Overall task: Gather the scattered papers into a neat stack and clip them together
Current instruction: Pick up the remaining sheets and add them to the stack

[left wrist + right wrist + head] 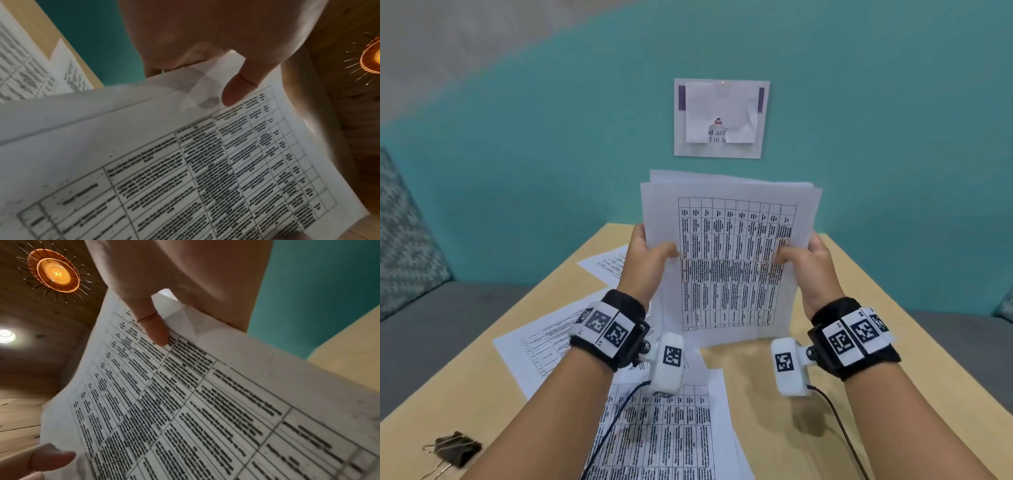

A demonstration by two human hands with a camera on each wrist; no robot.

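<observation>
I hold a bundle of printed papers [729, 260] upright over the wooden table [859, 308], its top edges uneven and the front sheet showing a table of text. My left hand [650, 255] grips the bundle's left edge, thumb on the front [234, 91]. On the right edge, my right hand [801, 255] grips the same way, thumb [156, 331] pressed on the print. Loose sheets lie on the table: one at the near centre [671, 431], one to the left [541, 346], one further back [606, 263]. A black binder clip [457, 448] lies at the near left.
The table's far edge meets a teal wall [517, 171] with a paper notice [720, 118] on it. A grey seat [431, 325] flanks the table on the left. Thin cables [839, 428] hang from the wrist cameras over the near table.
</observation>
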